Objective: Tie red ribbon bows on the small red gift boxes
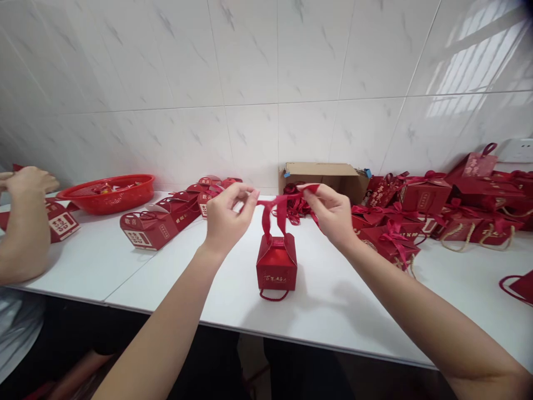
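Note:
A small red gift box (277, 272) with gold lettering stands upright on the white table, a dark red cord loop hanging at its front. From its top rises a red ribbon (282, 216), its two strands crossing above the box. My left hand (231, 216) pinches one ribbon end between thumb and fingertips, left of the crossing. On the other side my right hand (331, 214) pinches the other end, and the ribbon stretches sideways between both hands. Neither hand touches the box itself.
Behind stands an open cardboard box (325, 168) with red ribbons before it. Many red boxes (425, 194) crowd the right; more red boxes (152, 230) line the left. A red plastic basket (112, 204) sits near another person's hand (33, 180). The white table (216, 278) meets a tiled wall.

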Action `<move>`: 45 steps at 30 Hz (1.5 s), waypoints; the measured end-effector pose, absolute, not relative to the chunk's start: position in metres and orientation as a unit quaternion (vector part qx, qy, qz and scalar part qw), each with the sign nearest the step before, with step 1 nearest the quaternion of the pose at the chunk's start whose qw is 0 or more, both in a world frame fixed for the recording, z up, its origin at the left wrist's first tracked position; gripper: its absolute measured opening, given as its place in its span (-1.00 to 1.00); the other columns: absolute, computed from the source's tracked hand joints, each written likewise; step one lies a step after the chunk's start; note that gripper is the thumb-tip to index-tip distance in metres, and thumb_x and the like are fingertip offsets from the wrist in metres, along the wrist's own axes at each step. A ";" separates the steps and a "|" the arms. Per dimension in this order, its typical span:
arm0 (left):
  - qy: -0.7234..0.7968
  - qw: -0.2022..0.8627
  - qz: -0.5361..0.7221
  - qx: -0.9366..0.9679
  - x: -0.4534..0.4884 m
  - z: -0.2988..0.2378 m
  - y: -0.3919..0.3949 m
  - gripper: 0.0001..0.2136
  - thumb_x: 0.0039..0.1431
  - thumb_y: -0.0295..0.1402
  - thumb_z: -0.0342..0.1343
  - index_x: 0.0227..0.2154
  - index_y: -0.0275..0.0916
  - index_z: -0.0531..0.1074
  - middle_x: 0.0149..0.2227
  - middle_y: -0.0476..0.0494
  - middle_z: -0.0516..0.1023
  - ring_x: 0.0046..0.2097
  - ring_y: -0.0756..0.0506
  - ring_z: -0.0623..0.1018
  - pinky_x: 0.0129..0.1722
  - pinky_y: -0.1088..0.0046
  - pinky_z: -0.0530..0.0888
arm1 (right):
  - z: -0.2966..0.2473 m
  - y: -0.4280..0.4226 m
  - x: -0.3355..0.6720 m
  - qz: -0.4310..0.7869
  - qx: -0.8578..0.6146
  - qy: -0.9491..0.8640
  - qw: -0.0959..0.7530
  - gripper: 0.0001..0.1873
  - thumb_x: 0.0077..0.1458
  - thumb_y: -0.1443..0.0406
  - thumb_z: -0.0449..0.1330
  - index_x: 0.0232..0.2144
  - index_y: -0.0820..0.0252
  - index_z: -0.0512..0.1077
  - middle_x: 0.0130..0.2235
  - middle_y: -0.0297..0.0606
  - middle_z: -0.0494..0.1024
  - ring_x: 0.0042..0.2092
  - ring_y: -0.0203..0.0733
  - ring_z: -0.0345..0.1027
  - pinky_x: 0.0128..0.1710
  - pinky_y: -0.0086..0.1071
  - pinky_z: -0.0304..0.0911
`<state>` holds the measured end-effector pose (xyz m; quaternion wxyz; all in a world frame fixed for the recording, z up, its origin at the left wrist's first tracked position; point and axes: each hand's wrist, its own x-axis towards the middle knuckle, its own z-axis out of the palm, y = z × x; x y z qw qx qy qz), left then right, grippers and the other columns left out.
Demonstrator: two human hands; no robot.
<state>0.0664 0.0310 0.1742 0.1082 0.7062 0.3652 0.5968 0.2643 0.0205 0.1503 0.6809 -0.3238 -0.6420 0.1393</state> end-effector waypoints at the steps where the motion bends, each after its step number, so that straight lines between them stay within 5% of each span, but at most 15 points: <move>1: 0.390 0.064 0.590 0.704 0.058 0.171 0.031 -0.86 0.04 -0.24 0.13 -0.39 -0.19 0.42 -0.50 -0.01 0.37 -0.41 -0.03 0.41 -0.36 0.46 0.33 | 0.146 0.016 0.272 0.164 -0.352 -0.611 0.690 -0.81 0.09 0.21 0.15 -0.33 0.16 0.52 -0.30 -0.23 0.55 -0.23 -0.19 0.43 -0.21 -0.31 0.33; 5: 0.499 -0.035 0.487 0.716 0.000 0.144 0.036 -0.91 -0.01 -0.34 0.09 -0.39 -0.16 0.39 -0.59 0.08 0.21 -0.54 0.01 0.28 -0.46 0.48 0.24 | 0.120 -0.003 0.321 0.146 -0.530 -0.593 0.588 -0.76 0.05 0.16 0.15 -0.48 0.21 0.45 -0.53 -0.26 0.50 -0.46 -0.18 0.38 -0.45 -0.34 0.26; 9: 0.561 -0.020 0.333 0.758 -0.057 0.105 0.046 -0.84 -0.13 -0.45 -0.02 -0.43 -0.16 0.39 -0.64 0.07 0.20 -0.56 -0.04 0.29 -0.49 0.45 0.21 | 0.091 -0.017 0.364 0.060 -0.662 -0.658 0.354 -0.78 0.00 0.22 0.12 -0.59 0.19 0.42 -0.59 -0.25 0.47 -0.53 -0.14 0.33 -0.51 -0.32 0.16; 12: 0.569 0.013 0.270 0.777 -0.064 0.087 0.049 -0.86 -0.13 -0.41 0.01 -0.44 -0.16 0.39 -0.53 -0.01 0.36 -0.48 -0.09 0.39 -0.42 0.41 0.27 | 0.081 -0.017 0.368 0.040 -0.660 -0.701 0.270 -0.78 0.03 0.21 0.07 -0.48 0.19 0.47 -0.43 -0.16 0.54 -0.39 -0.05 0.40 -0.40 -0.27 0.23; 16: 0.540 0.074 0.337 0.768 -0.022 0.087 0.045 -0.87 0.01 -0.27 0.04 -0.40 -0.18 0.40 -0.24 -0.17 0.48 -0.16 -0.19 0.46 -0.20 0.33 0.33 | 0.086 -0.006 0.337 0.006 -0.612 -0.712 0.344 -0.66 0.13 0.15 0.00 -0.19 0.22 0.42 -0.08 -0.02 0.47 -0.04 0.04 0.34 -0.08 -0.17 0.21; 20: 0.481 0.283 0.389 0.733 0.031 0.087 0.041 -0.77 0.04 -0.12 0.08 -0.38 -0.19 0.36 -0.28 -0.12 0.47 -0.18 -0.14 0.47 -0.13 0.32 0.35 | 0.091 0.005 0.294 0.150 -0.584 -0.715 0.353 -0.62 0.18 0.06 -0.07 -0.40 0.18 0.36 -0.30 -0.14 0.51 -0.27 -0.11 0.38 -0.27 -0.27 0.24; 28: 0.512 0.461 0.283 0.668 0.053 0.086 0.035 -0.62 -0.06 0.03 0.12 -0.49 -0.22 0.28 -0.48 0.01 0.34 -0.46 0.00 0.32 -0.53 0.51 0.19 | 0.080 0.018 0.272 0.530 -0.526 -0.605 0.275 -0.44 -0.13 -0.18 0.16 -0.61 0.19 0.21 -0.62 -0.43 0.19 -0.60 -0.40 0.02 -0.60 -0.46 -0.11; 32: 0.517 0.430 0.284 0.684 0.045 0.096 0.033 -0.58 -0.09 0.02 0.14 -0.67 -0.22 0.17 -0.60 0.06 0.18 -0.51 0.02 0.20 -0.53 0.49 0.08 | 0.075 0.024 0.284 0.603 -0.458 -0.561 0.333 -0.46 -0.16 -0.07 0.27 -0.67 0.18 0.12 -0.63 -0.51 0.05 -0.59 -0.45 -0.18 -0.58 -0.45 -0.26; 38: 0.509 0.417 0.304 0.689 0.031 0.087 0.036 -0.53 -0.08 0.02 0.13 -0.71 -0.20 0.06 -0.66 0.12 -0.01 -0.59 0.05 0.05 -0.56 0.47 -0.04 | 0.068 0.022 0.298 0.599 -0.447 -0.564 0.352 -0.56 -0.13 0.07 0.33 -0.66 0.24 0.24 -0.63 -0.50 0.09 -0.57 -0.45 -0.13 -0.57 -0.44 -0.21; 41: 0.511 0.381 0.307 0.707 0.029 0.084 0.038 -0.60 -0.05 -0.01 0.13 -0.67 -0.20 0.18 -0.64 0.08 0.16 -0.56 0.02 0.20 -0.55 0.46 0.10 | 0.075 0.016 0.300 0.628 -0.419 -0.554 0.352 -0.63 -0.07 0.09 0.29 -0.60 0.26 0.33 -0.58 -0.42 0.23 -0.53 -0.41 0.04 -0.53 -0.44 -0.04; 45: 0.489 0.207 0.391 0.752 0.042 0.094 0.030 -0.74 -0.04 -0.11 0.17 -0.38 -0.18 0.38 -0.24 -0.09 0.44 -0.20 -0.12 0.43 -0.21 0.36 0.34 | 0.095 0.011 0.298 0.658 -0.350 -0.540 0.392 -0.74 -0.02 0.16 0.27 -0.49 0.29 0.46 -0.43 -0.30 0.40 -0.37 -0.35 0.25 -0.30 -0.43 0.17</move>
